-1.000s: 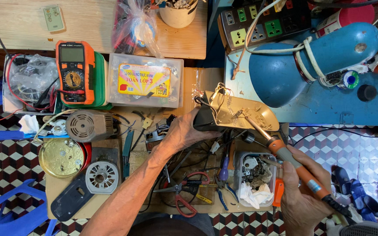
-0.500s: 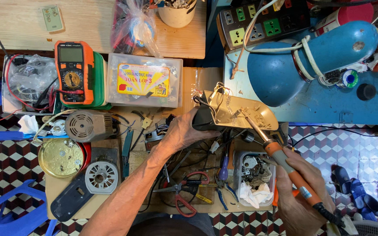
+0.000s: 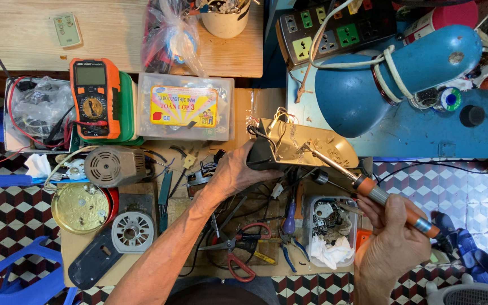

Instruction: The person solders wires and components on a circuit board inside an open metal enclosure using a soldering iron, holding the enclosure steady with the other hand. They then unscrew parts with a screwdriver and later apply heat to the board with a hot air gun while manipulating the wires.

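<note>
My left hand (image 3: 238,169) grips the dark end of an opened device with a tan circuit board (image 3: 306,148) and holds it tilted on the bench. My right hand (image 3: 393,243) holds a soldering iron (image 3: 368,189) with an orange and grey handle. Its metal tip rests on the middle of the board. Thin wires stick up from the board's left end.
An orange multimeter (image 3: 94,99), a clear plastic parts box (image 3: 184,107), a small motor (image 3: 114,165) and a brass disc (image 3: 80,208) lie to the left. A blue desk lamp (image 3: 391,79) and a power strip (image 3: 334,25) are behind. Red-handled scissors (image 3: 238,248) and a tray of parts (image 3: 331,229) sit near me.
My right hand has shifted slightly up and right with the soldering iron, whose tip stays on the board. The left hand has kept its hold on the device.
</note>
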